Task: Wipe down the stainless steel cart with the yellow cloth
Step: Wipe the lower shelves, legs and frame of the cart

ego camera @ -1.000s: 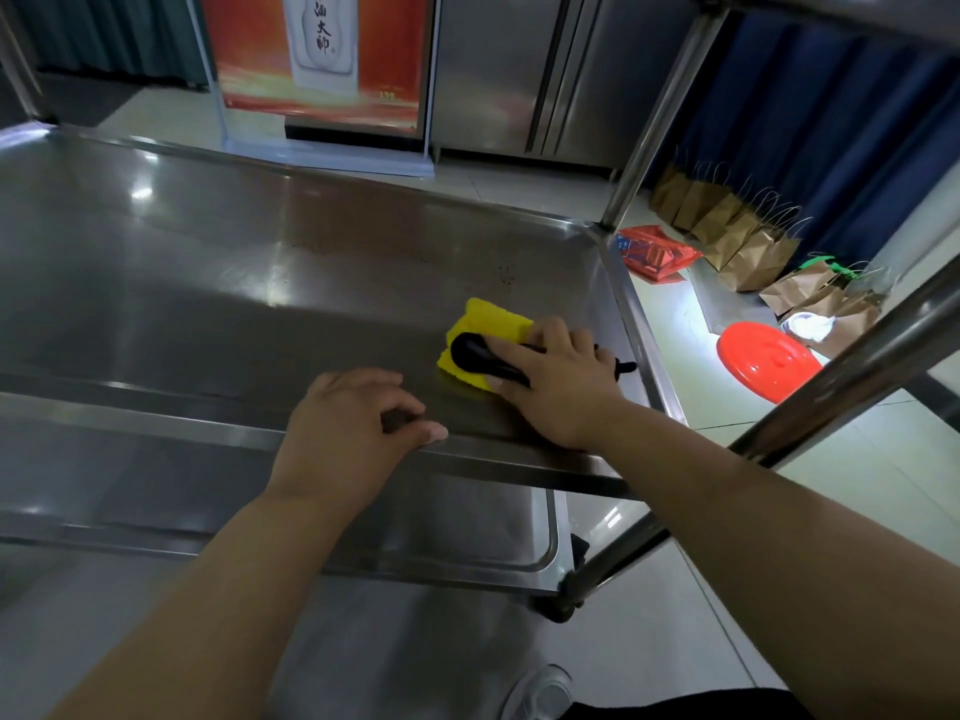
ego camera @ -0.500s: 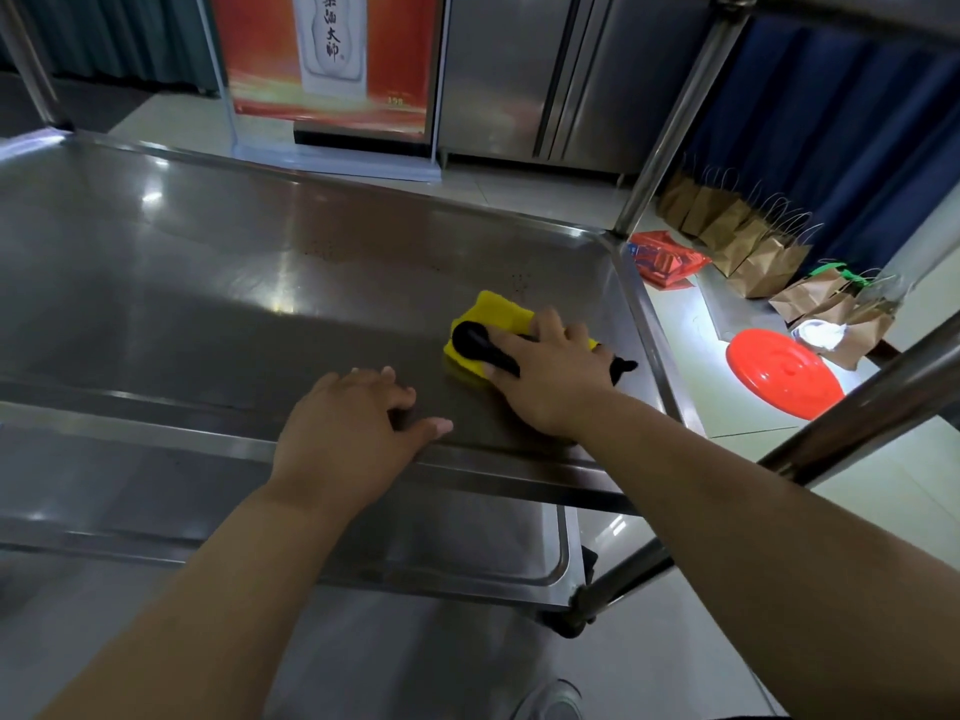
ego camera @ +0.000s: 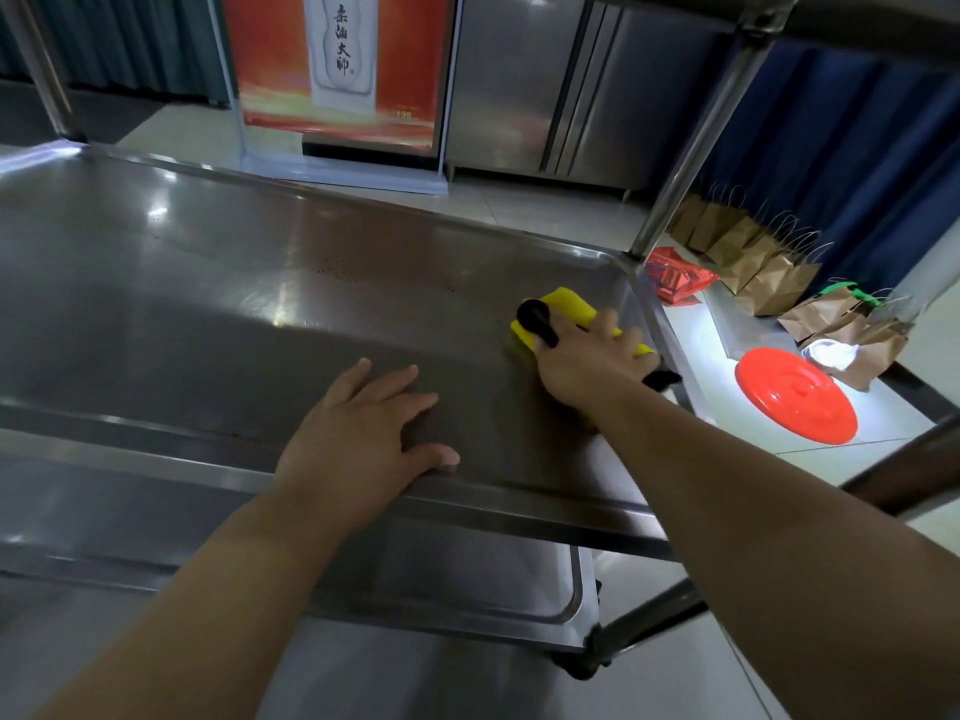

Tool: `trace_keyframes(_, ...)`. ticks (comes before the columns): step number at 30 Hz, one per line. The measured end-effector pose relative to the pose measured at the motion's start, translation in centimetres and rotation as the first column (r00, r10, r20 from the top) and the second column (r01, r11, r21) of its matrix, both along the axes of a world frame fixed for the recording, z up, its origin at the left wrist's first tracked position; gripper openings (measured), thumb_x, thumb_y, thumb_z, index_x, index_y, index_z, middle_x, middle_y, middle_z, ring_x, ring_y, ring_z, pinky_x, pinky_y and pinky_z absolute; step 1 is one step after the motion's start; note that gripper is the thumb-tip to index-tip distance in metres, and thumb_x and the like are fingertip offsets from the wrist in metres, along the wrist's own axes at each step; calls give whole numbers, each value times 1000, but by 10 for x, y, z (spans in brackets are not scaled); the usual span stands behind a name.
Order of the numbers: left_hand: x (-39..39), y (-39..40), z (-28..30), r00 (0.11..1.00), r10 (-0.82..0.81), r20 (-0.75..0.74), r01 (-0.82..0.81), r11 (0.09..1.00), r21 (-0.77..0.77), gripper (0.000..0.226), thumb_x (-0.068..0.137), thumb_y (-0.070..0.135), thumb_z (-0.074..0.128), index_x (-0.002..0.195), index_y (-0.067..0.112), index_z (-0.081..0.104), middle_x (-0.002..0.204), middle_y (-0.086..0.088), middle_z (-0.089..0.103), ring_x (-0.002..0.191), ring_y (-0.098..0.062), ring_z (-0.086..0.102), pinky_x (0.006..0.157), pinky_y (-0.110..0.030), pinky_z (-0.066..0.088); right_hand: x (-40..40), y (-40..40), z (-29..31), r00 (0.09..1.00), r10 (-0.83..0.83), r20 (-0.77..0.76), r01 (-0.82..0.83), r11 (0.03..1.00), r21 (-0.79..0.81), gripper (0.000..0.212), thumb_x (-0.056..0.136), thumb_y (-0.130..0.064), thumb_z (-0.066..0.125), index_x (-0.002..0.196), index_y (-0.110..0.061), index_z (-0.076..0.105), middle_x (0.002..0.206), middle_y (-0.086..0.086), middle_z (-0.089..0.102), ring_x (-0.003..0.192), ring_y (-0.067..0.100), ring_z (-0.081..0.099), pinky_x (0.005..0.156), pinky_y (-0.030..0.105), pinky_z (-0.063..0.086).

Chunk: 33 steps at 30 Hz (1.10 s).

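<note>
Wiping under way | right hand point(ego camera: 587, 363) presses yellow cloth point(ego camera: 566, 309), gripping a black handle point(ego camera: 537, 322), at cart shelf's point(ego camera: 260, 314) right end | left hand point(ego camera: 363, 433) flat, fingers relaxed | crumbs point(ego camera: 343, 275) and most of the surface look left.

I see the stainless steel cart point(ego camera: 218, 283) as a broad, glossy shelf with a raised rim, upright corner posts and a lower shelf beneath; fine specks dot its far middle. The yellow cloth point(ego camera: 563, 306) lies folded flat on that shelf near the right rim, partly covered by my right hand point(ego camera: 587, 358), with a black handle across it.
</note>
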State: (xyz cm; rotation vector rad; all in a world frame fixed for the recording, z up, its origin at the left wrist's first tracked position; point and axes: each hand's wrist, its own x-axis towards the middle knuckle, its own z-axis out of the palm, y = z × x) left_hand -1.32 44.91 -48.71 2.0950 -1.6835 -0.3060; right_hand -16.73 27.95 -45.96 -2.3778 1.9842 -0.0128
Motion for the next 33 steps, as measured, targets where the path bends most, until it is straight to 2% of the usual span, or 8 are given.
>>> trace_keyframes(7, 11, -2, -3, 997, -29, -66, 28, 1000, -3, 84, 56, 87, 41, 129, 47, 47, 146, 27, 29, 140, -3, 14, 115, -27, 15, 16, 6, -2, 926, 376, 32, -375, 927, -29, 45, 94, -59, 36, 138, -54, 27, 133, 2, 28, 122, 34, 27, 105, 51, 22)
trace_keyframes(10, 11, 2, -4, 997, -29, -71, 26, 999, -35, 83, 53, 87, 35, 126, 49, 48, 144, 30, 30, 139, -1, 15, 114, -27, 16, -5, -9, 1, 948, 317, 37, -315, 948, -47, 46, 95, -55, 38, 139, -54, 26, 133, 1, 30, 121, 32, 29, 104, 47, 22)
trace_keyframes(14, 9, 6, -2, 997, -21, -79, 16, 998, -54, 69, 64, 80, 54, 125, 48, 50, 142, 31, 32, 138, 1, 16, 112, -25, 16, -22, -29, 3, 994, 95, 53, -94, 995, -18, 50, 97, -49, 36, 142, -54, 14, 144, 7, 24, 132, 40, 21, 107, 56, 15)
trace_keyframes(17, 6, 6, -1, 998, 7, -69, -12, 997, -74, 58, 69, 68, 61, 122, 47, 53, 140, 30, 36, 137, 0, 18, 109, -25, 18, -3, -27, 3, 999, 25, 22, -25, 1000, 18, 53, 97, -39, 37, 145, -48, 15, 152, 10, 10, 137, 44, 10, 108, 61, 8)
trace_keyframes(21, 4, 5, -1, 998, 37, -47, -42, 994, -96, 51, 72, 65, 60, 118, 44, 57, 137, 29, 42, 135, -3, 24, 106, -27, 22, 33, -20, 2, 992, 123, 12, -123, 992, 10, 49, 97, -43, 36, 143, -47, 21, 152, 11, 9, 136, 44, 11, 108, 62, 9)
trace_keyframes(27, 2, 4, -2, 997, 71, -42, -75, 991, -108, 39, 79, 59, 57, 113, 40, 63, 133, 25, 48, 133, -6, 31, 103, -27, 27, 56, 0, -2, 881, 472, 21, -472, 882, -10, 44, 96, -50, 38, 139, -52, 27, 135, 5, 25, 123, 34, 24, 105, 52, 19)
trace_keyframes(30, 3, 7, -3, 997, 61, -56, -67, 992, -105, 36, 82, 54, 57, 114, 39, 62, 135, 26, 47, 135, -4, 28, 101, -21, 23, 35, -13, 2, 901, 430, 63, -429, 903, -23, 45, 96, -50, 40, 139, -52, 28, 130, 2, 31, 121, 32, 28, 106, 49, 21)
trace_keyframes(33, 0, 7, -3, 995, 61, -76, -70, 990, -124, 32, 82, 51, 60, 111, 38, 65, 133, 25, 49, 134, -4, 30, 99, -18, 23, 9, -33, 3, 977, 210, 39, -208, 977, -55, 46, 97, -47, 37, 141, -50, 26, 137, 7, 30, 124, 36, 28, 106, 51, 20)
